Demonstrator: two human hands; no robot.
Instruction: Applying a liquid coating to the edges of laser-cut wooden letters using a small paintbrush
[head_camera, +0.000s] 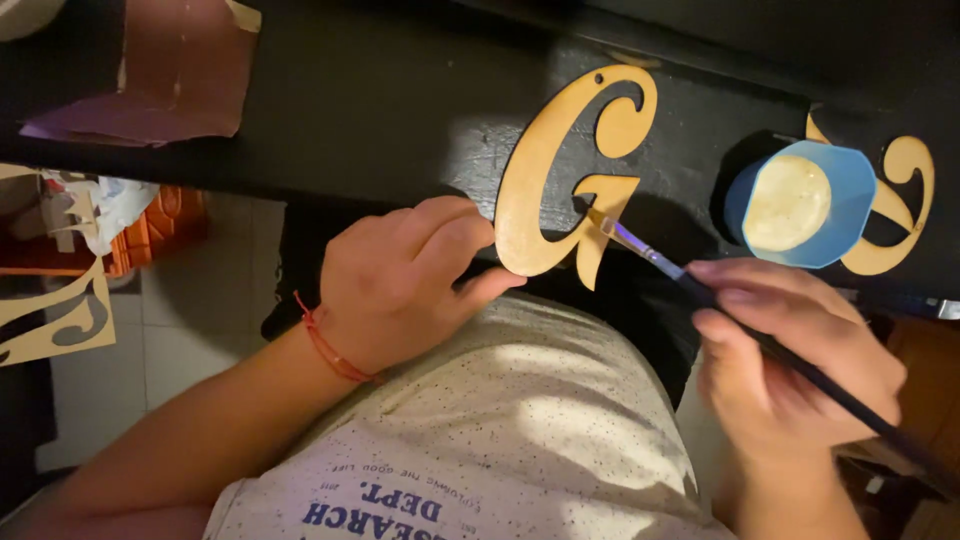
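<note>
A curly letter-shaped wooden cutout (560, 170) lies on the black table (380, 110), its lower end hanging past the near edge. My left hand (410, 275) grips that lower left edge, a red string bracelet on the wrist. My right hand (790, 350) holds a thin dark paintbrush (680, 270), its tip touching the cutout's crossbar. A blue cup of pale yellow paint (800, 205) stands to the right on the table.
A second wooden cutout (900, 210) lies partly under the blue cup. A brown sheet of paper (170, 70) rests at the table's far left. Below left, cut wooden pieces (50, 320) and an orange object (160, 225) sit over the tiled floor.
</note>
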